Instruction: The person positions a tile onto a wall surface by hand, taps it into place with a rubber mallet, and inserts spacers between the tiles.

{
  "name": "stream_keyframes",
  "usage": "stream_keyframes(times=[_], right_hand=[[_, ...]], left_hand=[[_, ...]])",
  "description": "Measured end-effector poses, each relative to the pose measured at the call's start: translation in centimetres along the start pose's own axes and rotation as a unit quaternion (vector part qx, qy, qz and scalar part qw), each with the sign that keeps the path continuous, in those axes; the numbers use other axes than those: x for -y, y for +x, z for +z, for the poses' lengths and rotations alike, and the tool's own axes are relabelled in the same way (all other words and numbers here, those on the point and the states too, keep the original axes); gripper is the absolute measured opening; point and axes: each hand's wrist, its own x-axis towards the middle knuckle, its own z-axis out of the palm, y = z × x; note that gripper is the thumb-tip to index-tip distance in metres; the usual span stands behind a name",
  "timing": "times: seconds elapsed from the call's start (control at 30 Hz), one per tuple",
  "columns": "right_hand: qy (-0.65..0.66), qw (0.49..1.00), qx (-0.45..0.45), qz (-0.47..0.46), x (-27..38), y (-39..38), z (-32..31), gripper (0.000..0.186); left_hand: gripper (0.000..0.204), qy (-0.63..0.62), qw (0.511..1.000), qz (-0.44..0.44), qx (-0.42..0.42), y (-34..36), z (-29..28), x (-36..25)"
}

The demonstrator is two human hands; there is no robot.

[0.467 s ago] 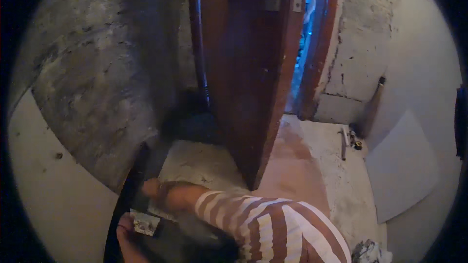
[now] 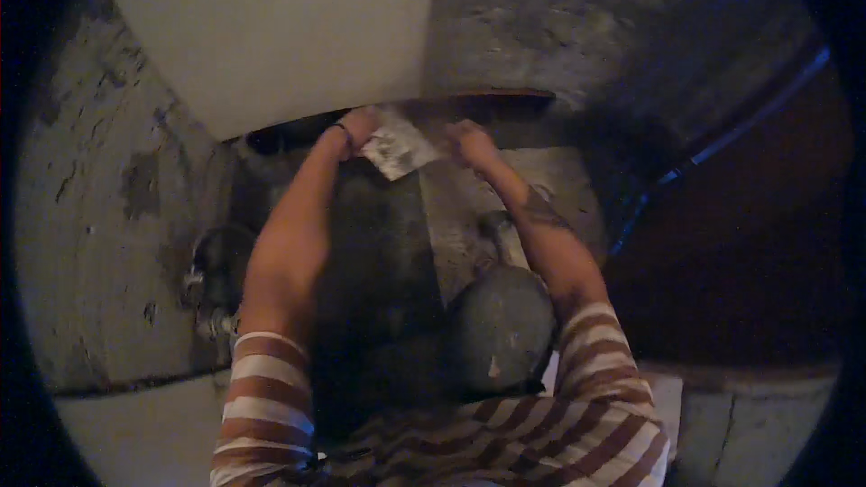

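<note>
A flat, pale piece with dark mottling (image 2: 398,146), crumpled-looking or dirty, slants in front of the dark strip (image 2: 483,105) at the wall's foot. My left hand (image 2: 358,128), a dark band at its wrist, is closed on the piece's upper left edge. Just beyond the piece's right edge is my right hand (image 2: 470,142), fingers pointing toward it. Those fingers are blurred, and I cannot tell whether they touch the piece or pinch anything. What the mottled piece is made of does not show clearly.
A white panel (image 2: 289,36) covers part of the rough grey wall (image 2: 532,13). Pipe fittings with a looped hose (image 2: 203,275) stand at the left. A dark brown door (image 2: 740,252) is at the right. My grey-clad knee (image 2: 505,329) rises between my arms.
The view has swung left, from the door to the white panel and wall base. My left hand still grips the mottled piece; my right arm now reaches forward instead of across.
</note>
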Motion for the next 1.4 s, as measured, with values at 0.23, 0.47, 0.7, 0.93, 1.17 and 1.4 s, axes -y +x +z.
stream_keyframes(times=[0.23,0.47,0.7,0.93,1.17,1.4], right_hand=[[-0.151,0.976,-0.038,-0.151,-1.7,-3.7,0.0,0.036],[-0.203,0.948,-0.054,-0.24,0.5,-1.6,0.1,0.029],[-0.09,0.981,-0.056,-0.164,0.9,-0.6,0.5,0.029],[-0.016,0.996,-0.064,-0.052,3.3,-2.4,1.0,0.033],[-0.125,0.984,-0.055,-0.112,-2.7,0.9,0.2,0.032],[-0.087,0.983,-0.081,-0.14,-2.2,1.3,0.9,0.023]], left_hand=[[0.026,-0.068,0.997,-0.002,-0.032,0.5,4.3,-0.6],[0.029,-0.648,0.761,-0.011,-0.023,-2.4,6.3,0.6],[0.026,-0.449,0.851,-0.061,-0.267,0.4,9.2,1.5],[0.025,-0.4,0.868,-0.007,-0.295,1.3,10.6,5.0],[0.028,-0.439,0.848,-0.047,-0.294,1.6,11.1,5.2],[0.027,-0.353,0.857,-0.124,-0.355,0.5,8.3,-0.3]])
